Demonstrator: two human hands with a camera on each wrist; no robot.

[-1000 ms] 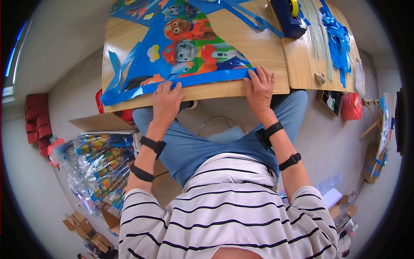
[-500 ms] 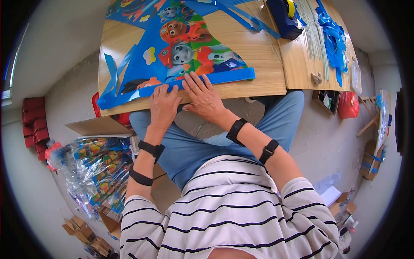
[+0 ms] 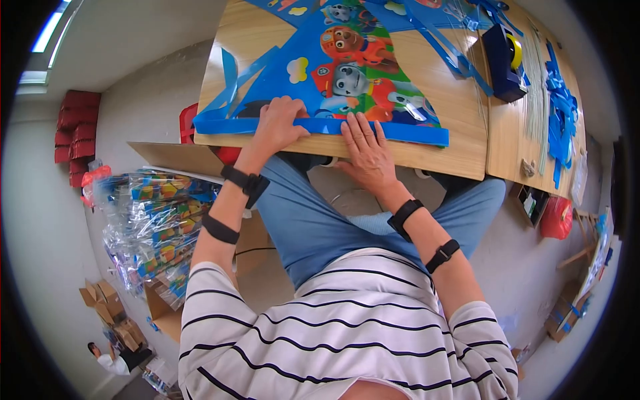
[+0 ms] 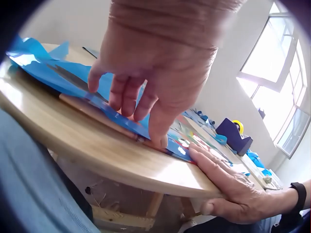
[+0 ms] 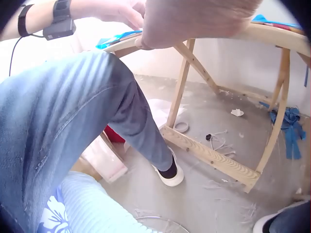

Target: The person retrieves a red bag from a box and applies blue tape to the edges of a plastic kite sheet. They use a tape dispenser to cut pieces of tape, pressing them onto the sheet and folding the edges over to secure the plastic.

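A printed blue plastic sheet [image 3: 287, 83] with cartoon dogs lies on the wooden table, a blue strip [image 3: 413, 133] running along its near edge. My left hand [image 3: 277, 127] touches the strip left of the middle. Seen from the left wrist, that hand [image 4: 155, 63] has its thumb tip down at the strip and its other fingers loosely bent above the sheet. Flat on the strip, right of the left hand, rest the fingers of my right hand [image 3: 370, 157]; its thumb is by the table's front edge. The right wrist view hides most of the right hand's contact.
A dark blue dispenser with a yellow roll [image 3: 505, 63] stands at the right, beside pale thin sticks [image 3: 535, 100] and tangled blue strips [image 3: 562, 127]. A loose blue strip [image 3: 230, 77] lies at the left. Plastic-wrapped goods [image 3: 150, 220] and cardboard are on the floor at the left.
My right hand has moved left from the strip's right end to its middle, uncovering that end. My left hand has shifted slightly left along the strip, its fingers more spread. The head view has shifted.
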